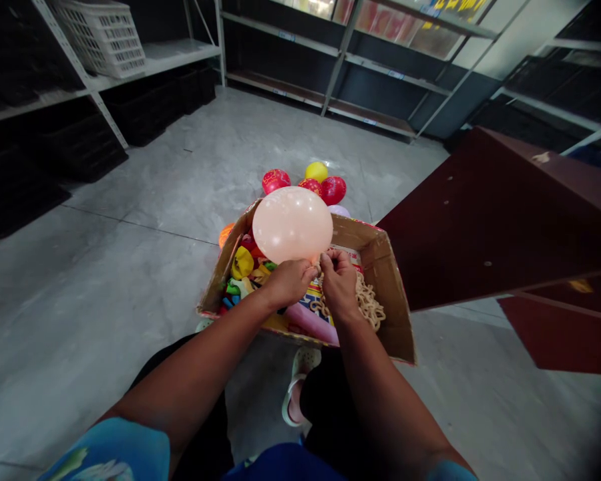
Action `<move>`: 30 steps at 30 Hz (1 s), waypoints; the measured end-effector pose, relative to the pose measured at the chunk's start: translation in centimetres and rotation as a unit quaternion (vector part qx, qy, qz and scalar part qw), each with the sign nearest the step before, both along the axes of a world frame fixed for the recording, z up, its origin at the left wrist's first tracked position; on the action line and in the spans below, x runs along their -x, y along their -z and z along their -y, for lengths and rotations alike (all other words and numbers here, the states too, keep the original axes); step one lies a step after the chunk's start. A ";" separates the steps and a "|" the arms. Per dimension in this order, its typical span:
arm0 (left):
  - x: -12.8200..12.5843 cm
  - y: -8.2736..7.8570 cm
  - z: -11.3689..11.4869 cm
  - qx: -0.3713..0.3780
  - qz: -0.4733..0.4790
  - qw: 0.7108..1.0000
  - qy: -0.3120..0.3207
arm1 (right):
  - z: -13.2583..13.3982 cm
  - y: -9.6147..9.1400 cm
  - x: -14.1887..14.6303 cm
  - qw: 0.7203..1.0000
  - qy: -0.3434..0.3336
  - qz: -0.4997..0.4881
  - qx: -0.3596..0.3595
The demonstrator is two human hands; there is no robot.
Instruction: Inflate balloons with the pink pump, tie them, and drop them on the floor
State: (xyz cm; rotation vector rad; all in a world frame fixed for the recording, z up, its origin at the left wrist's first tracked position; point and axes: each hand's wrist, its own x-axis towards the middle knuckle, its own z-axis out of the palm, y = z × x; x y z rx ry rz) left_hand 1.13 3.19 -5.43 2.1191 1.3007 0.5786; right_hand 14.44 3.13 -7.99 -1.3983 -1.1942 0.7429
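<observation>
A pale peach inflated balloon floats just above an open cardboard box on the floor in front of me. My left hand and my right hand are both closed and pinched at the balloon's neck, side by side under it. Inside the box lie several limp coloured balloons, a pile of beige rubber bands and a pink pack. Beyond the box, inflated red balloons and a yellow one rest on the floor.
A dark red-brown board or table stands right of the box. Metal shelving lines the back and left walls, with a white basket on the left shelf. Grey concrete floor spreads left. My sandalled foot is below the box.
</observation>
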 end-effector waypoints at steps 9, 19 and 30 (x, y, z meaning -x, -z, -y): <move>-1.2 -1.0 0.8 0.008 0.023 0.999 -0.043 | 0.0 0.2 -0.2 0.997 0.058 0.051 -0.022; -2.5 -0.5 1.3 0.245 0.339 0.898 -0.138 | 0.3 -0.6 0.3 0.997 0.078 -0.002 -0.029; -3.6 -0.8 2.2 0.343 0.435 0.818 -0.154 | -0.1 0.7 0.2 0.993 0.061 -0.103 -0.008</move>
